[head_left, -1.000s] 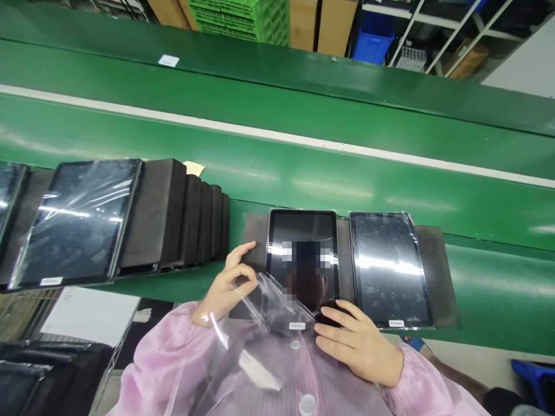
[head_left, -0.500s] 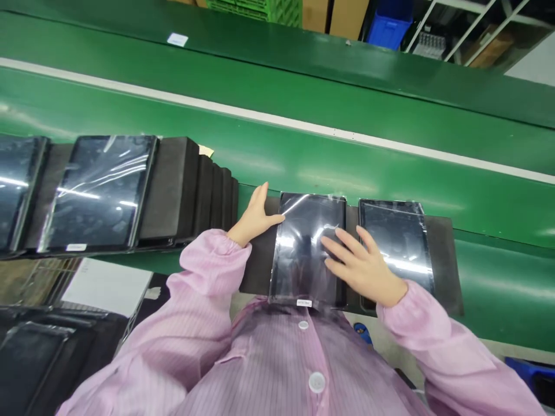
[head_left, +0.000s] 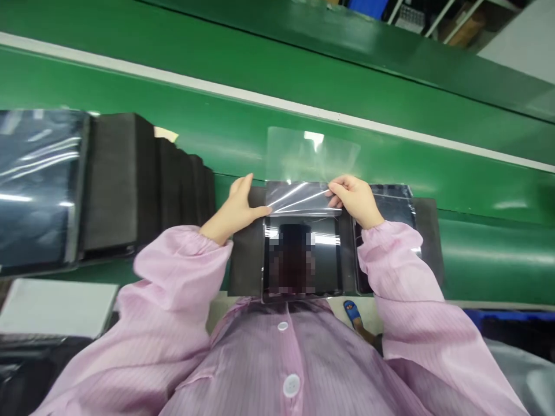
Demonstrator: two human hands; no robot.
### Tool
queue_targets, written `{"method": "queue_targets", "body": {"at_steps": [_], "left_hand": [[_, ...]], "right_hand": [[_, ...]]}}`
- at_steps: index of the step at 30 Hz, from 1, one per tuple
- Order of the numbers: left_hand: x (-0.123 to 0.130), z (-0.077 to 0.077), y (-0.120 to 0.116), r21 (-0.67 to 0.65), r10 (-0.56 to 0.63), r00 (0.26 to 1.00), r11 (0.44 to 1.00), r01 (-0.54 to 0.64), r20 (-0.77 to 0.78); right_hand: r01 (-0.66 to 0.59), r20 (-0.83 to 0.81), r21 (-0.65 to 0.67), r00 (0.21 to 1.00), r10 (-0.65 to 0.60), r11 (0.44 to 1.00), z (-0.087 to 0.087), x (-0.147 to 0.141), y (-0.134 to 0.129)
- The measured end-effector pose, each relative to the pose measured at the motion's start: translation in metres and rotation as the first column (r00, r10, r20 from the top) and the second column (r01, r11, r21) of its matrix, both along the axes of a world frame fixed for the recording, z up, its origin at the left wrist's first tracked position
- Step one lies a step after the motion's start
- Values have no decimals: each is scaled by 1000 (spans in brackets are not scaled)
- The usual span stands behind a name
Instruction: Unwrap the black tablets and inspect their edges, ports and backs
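A tablet (head_left: 325,277) lies in front of me on a dark foam pad (head_left: 246,260), its lower screen bare and glossy. Clear protective film (head_left: 312,147) is folded back over the tablet's far end and reaches past it above the green surface. My right hand (head_left: 353,199) pinches the film's edge between thumb and fingers, near the tablet's upper right corner. At the upper left edge is my left hand (head_left: 238,208), its fingers spread and its thumb touching the tablet's rim. A second tablet (head_left: 392,199) lies to the right, partly hidden by my right sleeve.
At the left another film-covered tablet (head_left: 39,190) lies beside a row of dark foam blocks (head_left: 115,179). The green work surface (head_left: 489,254) stretches across, with a white strip (head_left: 182,78) running along it. A white board (head_left: 56,306) is at the lower left.
My right hand has moved up from over the screen and now holds the film, which is lifted off the lower screen toward the far side. My left hand remains at the tablet's left edge.
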State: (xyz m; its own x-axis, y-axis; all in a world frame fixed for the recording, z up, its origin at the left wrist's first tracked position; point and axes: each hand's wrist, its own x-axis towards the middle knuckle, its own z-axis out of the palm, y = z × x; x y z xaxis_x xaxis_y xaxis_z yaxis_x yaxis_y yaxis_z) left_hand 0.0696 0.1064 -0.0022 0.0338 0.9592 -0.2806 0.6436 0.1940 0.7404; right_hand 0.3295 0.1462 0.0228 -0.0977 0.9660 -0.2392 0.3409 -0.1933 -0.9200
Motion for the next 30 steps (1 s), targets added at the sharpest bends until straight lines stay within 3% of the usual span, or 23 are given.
{"method": "queue_targets", "body": {"at_steps": [8, 12, 14, 16, 17, 19, 21, 22, 23, 25, 26, 28, 30], "left_hand": [[8, 19, -7, -66, 10, 997, 998, -14, -73], [7, 16, -7, -69, 44, 993, 996, -51, -108], [4, 12, -6, -44, 15, 990, 999, -22, -138], [3, 12, -4, -13, -27, 976, 1000, 24, -215], [5, 14, -4, 15, -36, 958, 999, 42, -285], [13, 22, -10, 116, -22, 886, 990, 85, -464], [30, 32, -26, 237, -19, 794, 950, 203, -607], [43, 35, -36, 294, -50, 769, 907, 302, -637], [58, 36, -48, 340, -110, 757, 845, 413, -645], [92, 32, -70, 413, -287, 723, 664, 623, -629], [109, 26, -81, 423, -374, 682, 572, 703, -628], [140, 12, -99, 411, -487, 591, 431, 803, -644], [159, -2, -114, 393, -516, 550, 388, 834, -657]], "right_hand": [[-57, -6, 39, 998, 58, 998, 7, 4, -5], [-194, -28, 156, 979, 201, 969, 18, 17, -38], [-396, 112, 253, 918, 380, 883, 22, 24, -68], [-649, 349, 288, 756, 555, 704, 22, 29, -102], [-741, 472, 232, 653, 593, 630, 21, 33, -117], [-850, 566, 135, 488, 665, 509, 19, 43, -137], [-876, 538, 131, 456, 709, 465, 21, 63, -138], [-854, 511, 172, 503, 697, 491, 22, 76, -130], [-801, 495, 227, 585, 643, 554, 24, 90, -116], [-601, 515, 312, 758, 401, 735, 25, 119, -77], [-482, 541, 336, 802, 253, 809, 25, 132, -55], [-327, 608, 320, 791, 72, 889, 21, 152, -17], [-303, 628, 277, 775, 67, 912, 19, 163, 3]]}}
